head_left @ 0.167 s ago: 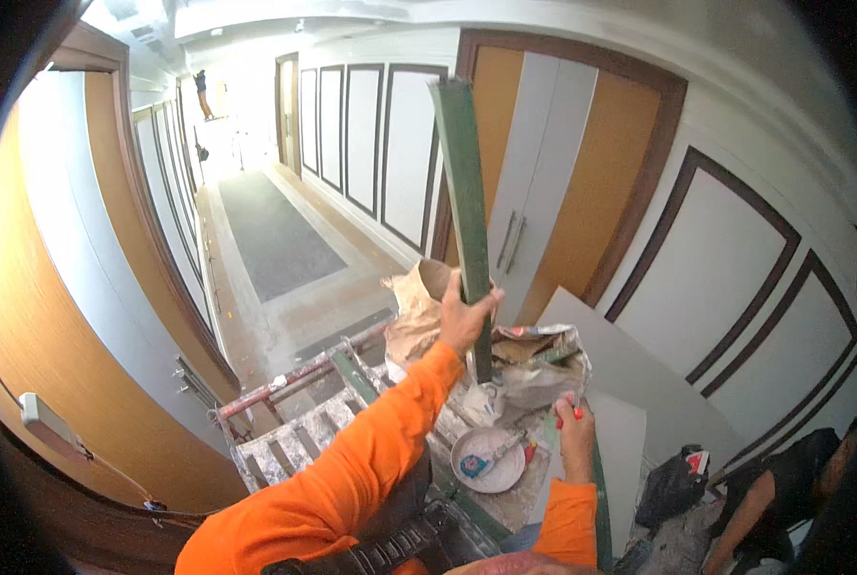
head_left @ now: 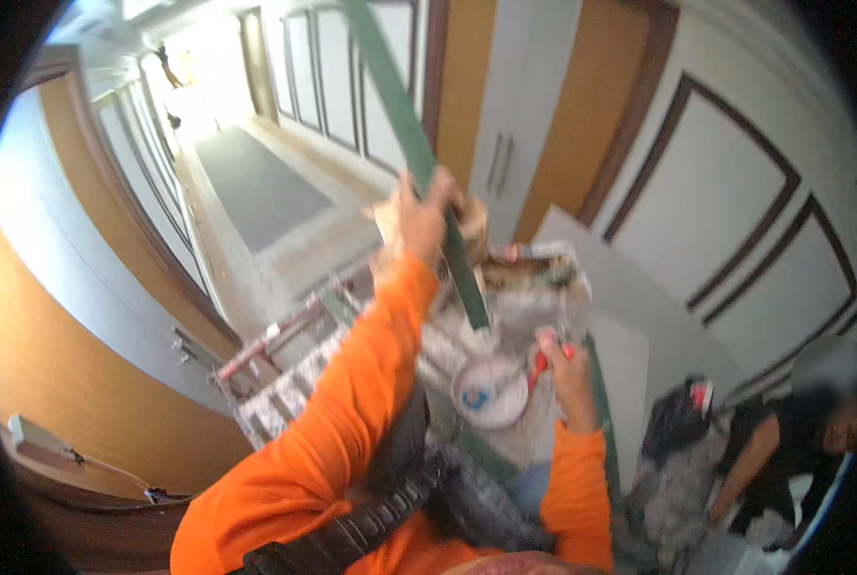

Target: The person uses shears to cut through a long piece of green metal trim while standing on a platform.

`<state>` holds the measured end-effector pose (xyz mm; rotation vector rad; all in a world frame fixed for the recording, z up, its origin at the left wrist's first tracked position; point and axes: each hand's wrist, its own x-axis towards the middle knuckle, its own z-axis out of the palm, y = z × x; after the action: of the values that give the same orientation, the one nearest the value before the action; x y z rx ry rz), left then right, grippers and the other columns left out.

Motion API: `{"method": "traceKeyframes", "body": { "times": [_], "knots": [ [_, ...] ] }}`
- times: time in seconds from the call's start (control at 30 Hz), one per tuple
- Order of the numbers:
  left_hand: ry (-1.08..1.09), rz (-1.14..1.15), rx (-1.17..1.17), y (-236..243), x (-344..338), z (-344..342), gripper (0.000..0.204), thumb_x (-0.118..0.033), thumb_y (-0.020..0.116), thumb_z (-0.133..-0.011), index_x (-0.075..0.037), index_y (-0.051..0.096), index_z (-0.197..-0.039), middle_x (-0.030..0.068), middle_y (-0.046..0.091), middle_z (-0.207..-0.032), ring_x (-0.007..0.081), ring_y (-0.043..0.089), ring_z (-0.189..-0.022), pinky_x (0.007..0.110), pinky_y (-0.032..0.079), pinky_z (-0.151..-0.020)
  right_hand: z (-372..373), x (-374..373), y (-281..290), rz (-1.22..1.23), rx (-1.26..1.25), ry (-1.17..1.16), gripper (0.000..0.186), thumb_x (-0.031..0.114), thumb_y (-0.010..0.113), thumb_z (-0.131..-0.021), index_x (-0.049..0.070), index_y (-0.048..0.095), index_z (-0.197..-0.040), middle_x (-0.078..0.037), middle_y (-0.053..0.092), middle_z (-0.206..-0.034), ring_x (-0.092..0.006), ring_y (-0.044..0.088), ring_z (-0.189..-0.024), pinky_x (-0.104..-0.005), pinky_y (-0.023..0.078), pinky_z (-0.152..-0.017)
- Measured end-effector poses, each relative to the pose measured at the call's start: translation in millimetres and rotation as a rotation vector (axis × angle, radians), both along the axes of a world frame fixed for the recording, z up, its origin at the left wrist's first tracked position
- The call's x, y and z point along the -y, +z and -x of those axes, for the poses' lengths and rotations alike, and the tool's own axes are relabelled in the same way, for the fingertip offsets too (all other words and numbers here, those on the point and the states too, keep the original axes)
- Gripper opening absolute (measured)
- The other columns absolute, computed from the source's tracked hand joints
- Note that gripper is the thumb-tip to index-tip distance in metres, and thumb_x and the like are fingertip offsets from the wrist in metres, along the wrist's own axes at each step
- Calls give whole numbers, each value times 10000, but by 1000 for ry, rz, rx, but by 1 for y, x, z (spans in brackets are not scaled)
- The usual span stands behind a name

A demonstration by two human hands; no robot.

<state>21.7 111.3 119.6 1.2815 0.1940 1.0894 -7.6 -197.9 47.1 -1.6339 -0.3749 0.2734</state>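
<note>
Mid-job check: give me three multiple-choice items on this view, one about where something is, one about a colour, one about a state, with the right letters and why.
1. Where is the round white bowl?
A. on the hallway carpet
B. on the spattered platform below the long green bar
C. in the seated person's lap

2. What colour are the sleeves of the person working?
A. orange
B. blue
C. grey

3. What is the left hand doing?
A. resting flat on the platform
B. hanging free
C. closed in a grip around the green bar

Answers: 1 B, the bowl sits on the platform just under the bar's lower end. 2 A, both forearms are orange. 3 C, its fingers wrap the bar, which slants up and to the left, while the right hand holds a red-handled tool.
</note>
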Motion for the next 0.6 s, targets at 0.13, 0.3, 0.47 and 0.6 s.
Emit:
{"method": "traceKeyframes", "body": {
  "times": [0.13,0.3,0.47,0.6],
  "knots": [
    [-171,264,-1,-18,-44,13,691,-682,444,-975,0,534,-916,101,571,-723,248,606,-561,386,530,-507,55,32,-17,183,-109,206,158,157,649,-920,8,658,-973,-33,638,-775,-117,594,-694,-286,479,-649],
    [-261,626,134,-52,-80,6,572,-579,406,-1028,-10,459,-1000,124,523,-847,245,541,-737,436,540,-718,85,55,-26,260,-251,309,141,121,629,-919,-13,641,-961,-31,632,-787,-101,575,-699,-276,477,-665],
    [-379,543,157,-58,-76,-6,500,-519,436,-1036,-20,462,-1036,119,531,-867,249,542,-726,418,520,-680,76,28,0,285,-102,387,167,152,638,-917,-5,642,-973,-17,614,-767,-95,544,-703,-282,470,-681],
    [-334,498,-25,-49,-62,-8,491,-550,475,-1012,-63,522,-977,91,546,-769,228,554,-637,373,506,-566,62,14,-5,227,-106,447,197,174,633,-924,-1,649,-1013,-18,617,-762,-96,553,-699,-278,466,-674]
  ]
}}
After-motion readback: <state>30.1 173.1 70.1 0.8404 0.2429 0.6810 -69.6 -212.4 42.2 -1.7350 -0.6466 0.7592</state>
